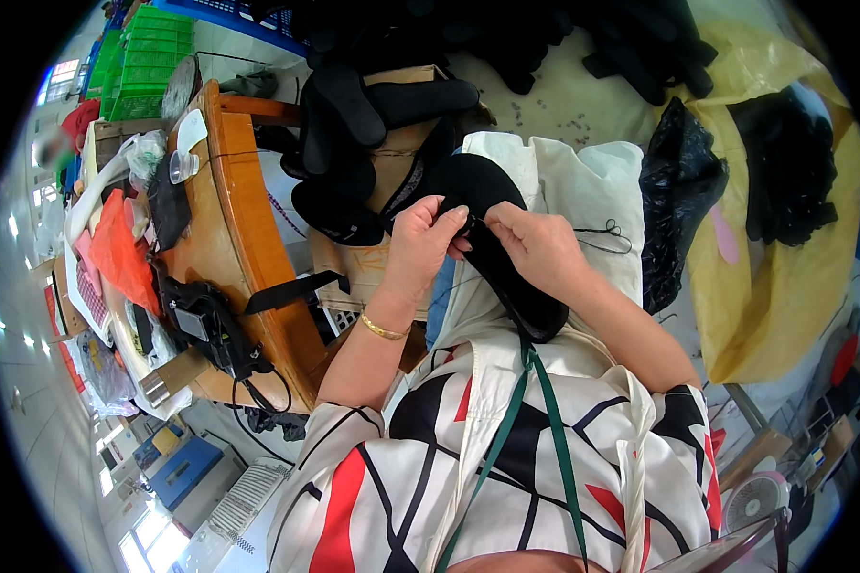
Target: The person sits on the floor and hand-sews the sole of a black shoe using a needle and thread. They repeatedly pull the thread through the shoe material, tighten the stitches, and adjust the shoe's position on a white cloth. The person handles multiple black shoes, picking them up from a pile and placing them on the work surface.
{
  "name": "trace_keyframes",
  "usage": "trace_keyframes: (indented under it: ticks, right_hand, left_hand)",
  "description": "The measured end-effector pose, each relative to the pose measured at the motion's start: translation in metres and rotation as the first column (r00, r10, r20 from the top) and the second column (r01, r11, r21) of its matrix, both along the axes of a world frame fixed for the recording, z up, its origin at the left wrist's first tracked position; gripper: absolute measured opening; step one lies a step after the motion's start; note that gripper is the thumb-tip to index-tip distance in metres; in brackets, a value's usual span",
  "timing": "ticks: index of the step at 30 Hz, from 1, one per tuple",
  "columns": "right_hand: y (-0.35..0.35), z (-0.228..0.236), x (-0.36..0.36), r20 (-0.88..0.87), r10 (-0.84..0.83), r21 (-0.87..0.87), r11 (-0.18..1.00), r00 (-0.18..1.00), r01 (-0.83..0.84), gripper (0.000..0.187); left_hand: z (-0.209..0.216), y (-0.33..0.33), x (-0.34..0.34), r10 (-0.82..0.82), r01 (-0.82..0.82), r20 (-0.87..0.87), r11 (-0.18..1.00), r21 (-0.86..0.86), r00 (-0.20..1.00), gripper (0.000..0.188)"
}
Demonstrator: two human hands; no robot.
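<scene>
A black shoe [518, 291] lies across my lap on a white cloth apron [592, 177], its rounded end pointing away from me. My left hand [419, 244], with a gold bangle at the wrist, pinches the shoe's edge near its middle, thumb and forefinger together. Right beside it my right hand [542, 250] is closed at the same spot, fingertips pressed on the shoe. Whatever small thing may be between the fingertips is hidden. A thin black cord [610, 232] with a loop rests on the apron beside my right hand.
More black shoes [349, 110] are piled on a cardboard box [354, 267] ahead on the left. A wooden table [248, 220] at my left bears a black bag [205, 325] and an orange bag [124, 250]. On the right are a black plastic bag [678, 201] and a yellow sack [736, 315].
</scene>
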State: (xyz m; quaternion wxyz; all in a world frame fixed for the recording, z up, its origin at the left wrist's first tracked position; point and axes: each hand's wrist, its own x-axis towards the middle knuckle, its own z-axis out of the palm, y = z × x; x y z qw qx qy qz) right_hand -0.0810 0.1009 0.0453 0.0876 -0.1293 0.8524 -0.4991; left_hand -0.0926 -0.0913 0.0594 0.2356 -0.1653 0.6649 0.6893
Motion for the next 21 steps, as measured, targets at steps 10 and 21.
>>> trace_keyframes:
  ticks: [10,21]
  right_hand:
    - [0.009,0.01,-0.013,-0.005,0.117,0.061,0.991,0.993,-0.117,0.01]
    - [-0.005,-0.002,-0.003,0.027,0.011,-0.025,1.0,1.0,-0.01,0.007]
  left_hand:
    - [0.004,0.0,-0.003,-0.053,0.052,-0.002,0.998,-0.035,0.999,0.011]
    - [-0.007,-0.006,-0.003,0.004,-0.031,0.131,0.979,0.204,0.991,0.01]
